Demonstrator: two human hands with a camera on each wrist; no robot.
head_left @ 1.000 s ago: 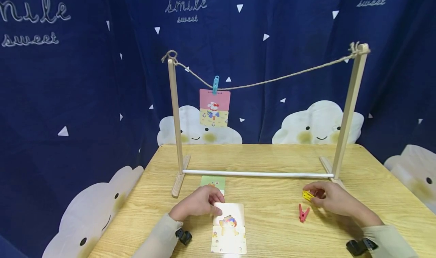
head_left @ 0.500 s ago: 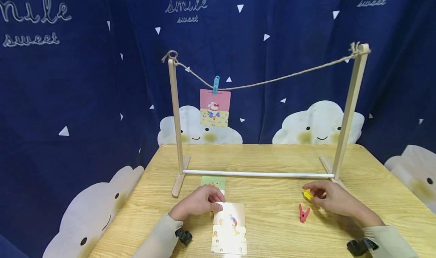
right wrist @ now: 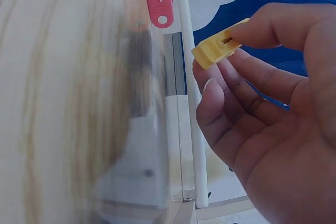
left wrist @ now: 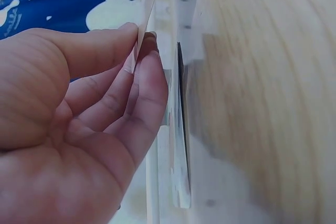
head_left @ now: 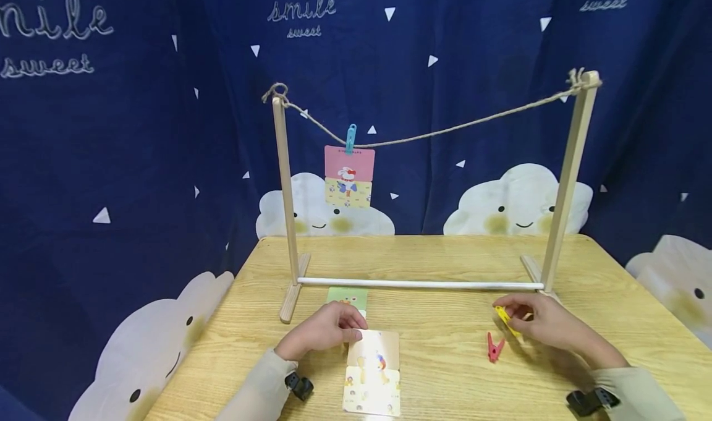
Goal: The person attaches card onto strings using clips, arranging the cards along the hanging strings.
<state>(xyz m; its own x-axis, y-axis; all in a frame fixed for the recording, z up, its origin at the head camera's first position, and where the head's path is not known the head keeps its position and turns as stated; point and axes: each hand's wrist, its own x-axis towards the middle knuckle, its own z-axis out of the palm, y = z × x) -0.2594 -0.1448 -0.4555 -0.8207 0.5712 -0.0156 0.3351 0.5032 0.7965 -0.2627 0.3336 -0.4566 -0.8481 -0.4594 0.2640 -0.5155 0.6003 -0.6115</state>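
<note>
My left hand (head_left: 330,327) pinches the upper left corner of a pale card (head_left: 374,371) with a small animal picture, part of it washed out by glare. In the left wrist view the card (left wrist: 149,3) shows edge-on between thumb and fingers. My right hand (head_left: 536,321) holds a yellow clothespin (head_left: 506,318) by thumb and fingers, just over the table. The right wrist view shows the yellow clothespin (right wrist: 218,44) tilted under the thumb. A red clothespin (head_left: 494,348) lies on the table beside that hand.
A wooden stand with a left post (head_left: 286,186), right post (head_left: 570,180) and white crossbar (head_left: 419,284) spans the table. From its sagging rope (head_left: 456,128) a blue clothespin (head_left: 351,138) hangs a pink and yellow card (head_left: 349,177). A green card (head_left: 350,295) lies behind my left hand.
The yellow clothespin has turned in my right fingers and now points more steeply down. The pale card has tilted slightly, shifting its glare. Both hands stay nearly in place.
</note>
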